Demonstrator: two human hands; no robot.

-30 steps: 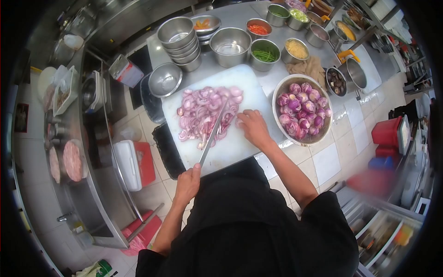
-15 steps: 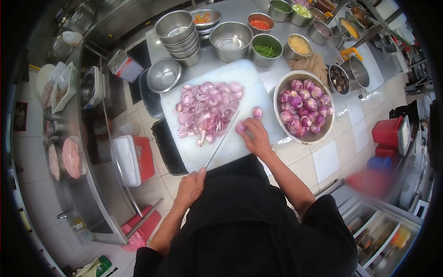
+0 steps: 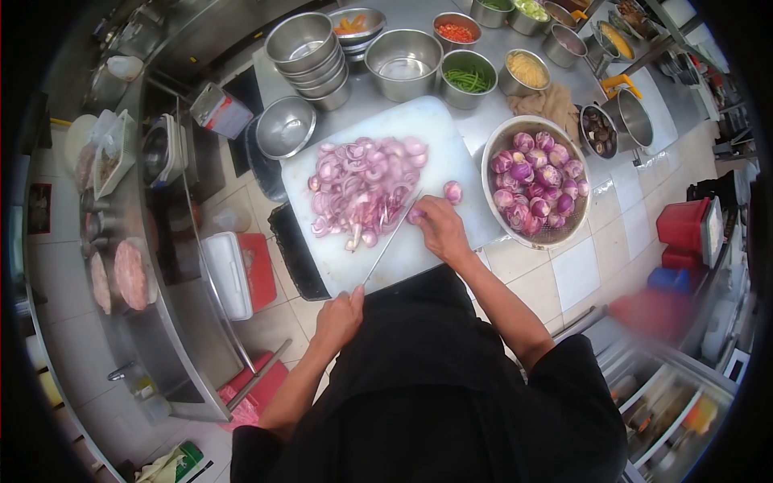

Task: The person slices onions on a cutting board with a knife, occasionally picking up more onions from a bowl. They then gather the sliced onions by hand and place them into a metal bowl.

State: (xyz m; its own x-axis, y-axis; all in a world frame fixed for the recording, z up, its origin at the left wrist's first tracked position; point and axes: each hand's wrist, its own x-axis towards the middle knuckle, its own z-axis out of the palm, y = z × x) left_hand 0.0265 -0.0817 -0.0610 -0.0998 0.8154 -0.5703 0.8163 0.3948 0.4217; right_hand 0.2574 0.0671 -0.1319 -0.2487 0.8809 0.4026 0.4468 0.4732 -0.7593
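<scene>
My left hand (image 3: pixel 339 319) is closed around the handle of a long knife (image 3: pixel 386 249), whose blade points away over the white cutting board (image 3: pixel 447 145). My right hand (image 3: pixel 443 229) pinches a peeled red onion (image 3: pixel 415 216) against the board, just right of the blade. Beyond the knife, on its left, lies a heap of sliced red onion (image 3: pixel 366 177). One more small whole onion (image 3: pixel 452 191) rests on the board past my right hand. To the right, a metal colander (image 3: pixel 575 225) is filled with peeled red onions (image 3: pixel 535 177).
Along the back stand stacked steel bowls (image 3: pixel 302 44), a large steel pot (image 3: pixel 403 64), and containers of green beans (image 3: pixel 467 79), chopped red pepper (image 3: pixel 456 32) and yellow shreds (image 3: pixel 527 71). A tilted steel bowl (image 3: pixel 287 129) touches the board's left corner. A brown cloth (image 3: pixel 549 106) lies behind the colander.
My right hand and its onion have shifted slightly left, closer to the knife blade. The whole view has moved a little; the sliced heap looks much the same.
</scene>
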